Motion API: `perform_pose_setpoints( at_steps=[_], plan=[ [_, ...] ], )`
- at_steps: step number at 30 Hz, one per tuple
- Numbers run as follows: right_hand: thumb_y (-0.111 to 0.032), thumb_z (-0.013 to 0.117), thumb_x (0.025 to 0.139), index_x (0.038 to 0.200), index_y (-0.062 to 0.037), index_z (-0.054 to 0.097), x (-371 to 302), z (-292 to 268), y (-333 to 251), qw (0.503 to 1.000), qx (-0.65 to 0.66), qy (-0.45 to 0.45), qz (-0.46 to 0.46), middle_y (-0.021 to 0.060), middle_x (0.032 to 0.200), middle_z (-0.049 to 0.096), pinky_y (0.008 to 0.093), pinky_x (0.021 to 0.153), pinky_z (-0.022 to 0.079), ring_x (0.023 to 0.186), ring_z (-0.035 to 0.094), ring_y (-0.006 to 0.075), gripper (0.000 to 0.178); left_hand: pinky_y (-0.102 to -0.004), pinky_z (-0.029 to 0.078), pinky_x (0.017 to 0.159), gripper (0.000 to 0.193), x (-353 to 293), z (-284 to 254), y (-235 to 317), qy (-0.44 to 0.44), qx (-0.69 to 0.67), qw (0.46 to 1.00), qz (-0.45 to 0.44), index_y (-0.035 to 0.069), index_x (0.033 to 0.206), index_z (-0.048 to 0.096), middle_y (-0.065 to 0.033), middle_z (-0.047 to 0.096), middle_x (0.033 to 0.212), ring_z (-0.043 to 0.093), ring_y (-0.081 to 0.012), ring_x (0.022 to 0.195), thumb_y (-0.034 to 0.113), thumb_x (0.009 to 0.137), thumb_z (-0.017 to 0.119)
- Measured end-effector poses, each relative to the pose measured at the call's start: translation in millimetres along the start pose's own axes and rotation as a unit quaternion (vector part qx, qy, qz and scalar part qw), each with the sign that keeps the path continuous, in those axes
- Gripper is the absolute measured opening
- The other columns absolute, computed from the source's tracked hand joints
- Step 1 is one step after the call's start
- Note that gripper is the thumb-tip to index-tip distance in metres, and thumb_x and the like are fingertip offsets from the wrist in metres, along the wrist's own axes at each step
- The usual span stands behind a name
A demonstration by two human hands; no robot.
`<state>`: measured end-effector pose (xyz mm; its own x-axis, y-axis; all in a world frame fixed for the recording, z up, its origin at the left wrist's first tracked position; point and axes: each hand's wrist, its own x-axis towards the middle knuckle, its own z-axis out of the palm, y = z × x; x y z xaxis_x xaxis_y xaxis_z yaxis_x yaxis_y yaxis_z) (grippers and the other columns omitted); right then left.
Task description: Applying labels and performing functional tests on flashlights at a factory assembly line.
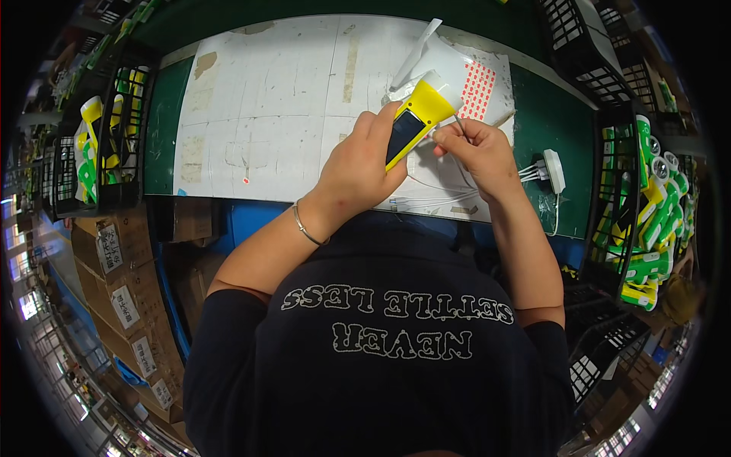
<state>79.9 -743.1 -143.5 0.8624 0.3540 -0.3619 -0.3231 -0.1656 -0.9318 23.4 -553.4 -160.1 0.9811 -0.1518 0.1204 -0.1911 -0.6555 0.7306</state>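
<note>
My left hand (356,164) is wrapped round a yellow flashlight (432,103) with a dark panel on its body and a white head. The flashlight is tilted, its head pointing up and to the right over the table. Just right of the head, my right hand (487,156) is closed in a pinch on a thin pale cord (461,129). The cord runs up close to the flashlight's rim; whether it is joined there I cannot tell. Behind the flashlight lie a white plastic bag (440,61) and a sheet of red stickers (478,85).
White cables (438,204) lie along the table's near edge. A round white piece with cords (554,171) sits at the right. Black crates of green and yellow flashlights stand left (122,164) and right (628,206). Cardboard boxes (122,297) are stacked at lower left.
</note>
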Motion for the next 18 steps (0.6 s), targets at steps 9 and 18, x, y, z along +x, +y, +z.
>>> perform_pose_setpoints(
  at_steps=[9, 18],
  plan=[
    [-0.014, 0.063, 0.082, 0.085, 0.0016, 0.063, -11, 1, 7, 0.994, -0.086, -0.025, -0.059, -0.0002, 0.071, 0.063, 0.0169, 0.057, 0.037, 0.061, 0.048, 0.0017, 0.016, -0.0373, 0.051, 0.070, 0.054, 17, -28, -22, 0.055, -0.254, 0.958, -0.123, 0.000, 0.125, 0.039, -0.0199, 0.050, 0.103, 0.057, -0.0326, 0.084, 0.027, 0.084, 0.060],
    [-0.019, 0.065, 0.083, 0.099, 0.0032, 0.060, -6, 1, 19, 0.998, -0.046, -0.003, -0.043, 0.0030, 0.084, 0.064, 0.0182, 0.069, 0.043, 0.077, 0.056, 0.0050, 0.028, -0.0245, 0.047, 0.051, 0.070, 21, -37, -33, -0.300, -0.903, 0.246, -0.182, -0.001, 0.141, 0.018, -0.0095, 0.054, 0.075, 0.055, -0.0137, 0.056, 0.041, 0.088, 0.039]
  ],
)
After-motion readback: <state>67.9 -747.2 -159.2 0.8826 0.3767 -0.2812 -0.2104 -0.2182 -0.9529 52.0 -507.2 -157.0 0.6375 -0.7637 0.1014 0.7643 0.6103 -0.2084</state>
